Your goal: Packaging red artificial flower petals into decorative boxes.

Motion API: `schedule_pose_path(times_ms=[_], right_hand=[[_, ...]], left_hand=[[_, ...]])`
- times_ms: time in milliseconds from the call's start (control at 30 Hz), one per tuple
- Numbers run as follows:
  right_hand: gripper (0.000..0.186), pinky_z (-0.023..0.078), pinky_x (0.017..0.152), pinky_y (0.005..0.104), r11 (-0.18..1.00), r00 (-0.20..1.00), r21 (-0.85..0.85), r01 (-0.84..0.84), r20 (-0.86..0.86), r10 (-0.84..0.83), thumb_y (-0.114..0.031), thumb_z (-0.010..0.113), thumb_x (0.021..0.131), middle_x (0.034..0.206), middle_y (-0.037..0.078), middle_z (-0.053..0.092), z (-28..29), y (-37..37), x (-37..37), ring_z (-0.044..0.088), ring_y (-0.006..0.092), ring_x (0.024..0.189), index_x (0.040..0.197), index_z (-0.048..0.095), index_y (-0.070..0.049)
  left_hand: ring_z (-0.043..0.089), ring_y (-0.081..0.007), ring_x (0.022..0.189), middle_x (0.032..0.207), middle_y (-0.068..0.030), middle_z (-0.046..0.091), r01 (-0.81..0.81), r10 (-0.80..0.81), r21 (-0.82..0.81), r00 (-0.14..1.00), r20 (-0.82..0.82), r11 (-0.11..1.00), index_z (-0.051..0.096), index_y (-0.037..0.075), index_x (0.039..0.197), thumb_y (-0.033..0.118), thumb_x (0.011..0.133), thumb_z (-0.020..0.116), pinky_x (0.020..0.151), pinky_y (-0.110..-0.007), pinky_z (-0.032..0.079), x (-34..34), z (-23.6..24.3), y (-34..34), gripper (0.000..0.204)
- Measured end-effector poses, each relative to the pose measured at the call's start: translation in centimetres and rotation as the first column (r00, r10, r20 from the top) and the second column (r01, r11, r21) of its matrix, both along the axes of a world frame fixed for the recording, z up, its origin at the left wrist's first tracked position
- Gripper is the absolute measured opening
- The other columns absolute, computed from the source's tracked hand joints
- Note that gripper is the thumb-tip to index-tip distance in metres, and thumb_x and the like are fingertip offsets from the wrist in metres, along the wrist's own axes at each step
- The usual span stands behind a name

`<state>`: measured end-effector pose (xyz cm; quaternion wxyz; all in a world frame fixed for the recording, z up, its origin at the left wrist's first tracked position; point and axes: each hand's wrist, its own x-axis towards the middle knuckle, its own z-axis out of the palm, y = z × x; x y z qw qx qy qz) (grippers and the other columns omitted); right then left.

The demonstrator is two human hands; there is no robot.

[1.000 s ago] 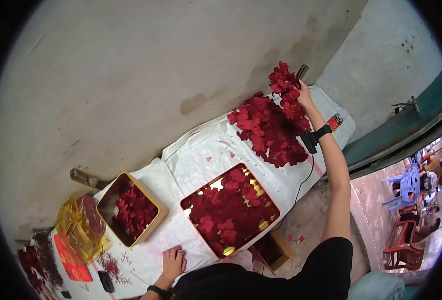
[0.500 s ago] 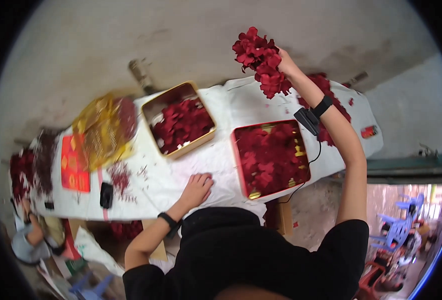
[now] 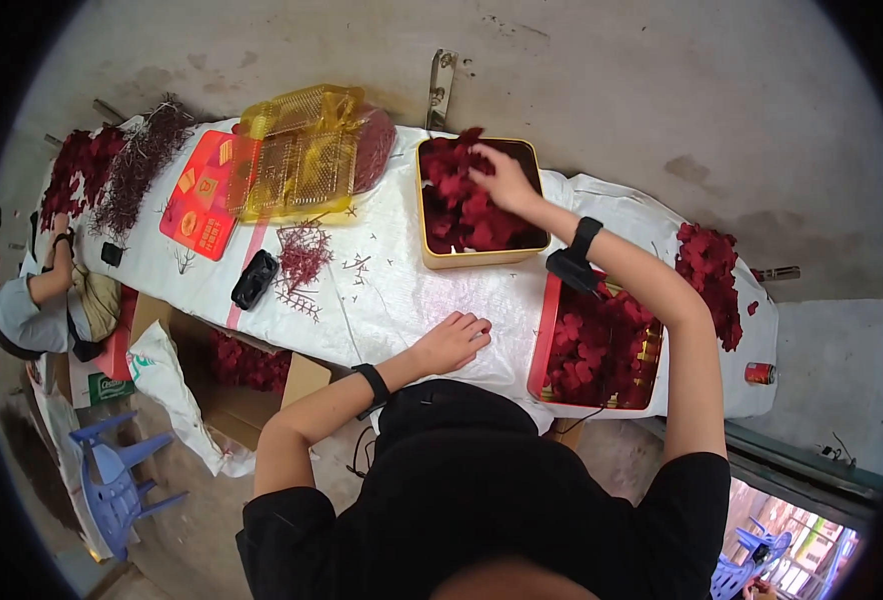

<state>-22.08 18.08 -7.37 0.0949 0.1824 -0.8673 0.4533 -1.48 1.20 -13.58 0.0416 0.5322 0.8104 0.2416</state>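
My right hand [image 3: 507,183] reaches into the gold-rimmed square tin [image 3: 482,258] at the back centre. Its fingers are closed on a bunch of dark red artificial flower petals [image 3: 454,160] at the tin's left side, some of it rising above the rim. More red petals lie beneath, partly hidden by the hand. On the white table cover, my left hand [image 3: 452,343] rests palm down with fingers loosely spread, holding nothing. To the right stands a red-rimmed tin [image 3: 541,345] filled with red petals, partly under my right forearm.
Left of the tins lie a clear yellow plastic tray [image 3: 307,150], a red printed lid [image 3: 202,195], a black case [image 3: 255,280] and thin dark red stems [image 3: 304,262]. A petal pile [image 3: 707,280] and a red can [image 3: 760,373] sit at right. Another person [image 3: 37,300] works at far left.
My right hand has come down and left, bringing the red petals from above the table's back edge into the gold-rimmed tin. My left hand stays on the table. The view has shifted.
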Motion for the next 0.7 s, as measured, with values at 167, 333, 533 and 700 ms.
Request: schedule_pose_path(times_ms=[167,333,533,700], right_hand=[[0.042,0.046,0.085,0.0369,0.859,0.957,0.421,-0.291,0.127,0.261,-0.011,0.064,0.079,0.118,0.022,0.05,-0.3,-1.2,2.8,0.058,0.0343,0.094,0.118,0.048,-0.006],[0.057,0.046,0.086,0.0438,0.693,0.881,0.545,-0.471,0.331,0.338,-0.014,0.065,0.077,0.131,0.023,0.037,0.6,-0.7,4.1,0.052,0.0397,0.104,0.128,0.039,-0.017],[0.066,0.036,0.094,0.0531,0.57,0.864,0.65,-0.503,0.352,0.36,-0.021,0.067,0.076,0.138,0.023,0.029,-0.2,-1.4,4.3,0.037,0.0407,0.12,0.133,0.034,-0.02],[0.076,0.026,0.097,0.0578,0.563,0.869,0.662,-0.495,0.383,0.313,-0.033,0.072,0.072,0.141,0.022,0.024,0.8,-1.5,4.3,0.025,0.0411,0.128,0.135,0.031,-0.024]], left_hand=[[0.045,-0.0249,0.103,0.113,-0.0073,0.047,-0.022,0.022,-0.022,0.999,-0.028,1.0,0.051,0.007,0.101,0.017,0.071,0.066,0.087,-0.036,0.036,0.6,-0.5,-0.1,0.034],[0.045,-0.0238,0.103,0.113,-0.0067,0.047,0.0,0.0,-0.045,1.0,0.005,0.999,0.052,0.008,0.1,0.018,0.071,0.066,0.087,-0.035,0.036,0.7,0.0,0.0,0.034],[0.045,-0.0235,0.103,0.113,-0.0063,0.048,0.0,0.0,-0.041,1.0,0.006,0.999,0.053,0.008,0.101,0.018,0.071,0.065,0.088,-0.035,0.036,0.9,0.2,-0.2,0.034],[0.045,-0.0234,0.104,0.113,-0.0063,0.048,-0.005,0.005,-0.042,1.0,-0.013,0.999,0.053,0.008,0.103,0.018,0.071,0.065,0.089,-0.035,0.036,1.0,0.2,-0.1,0.036]])
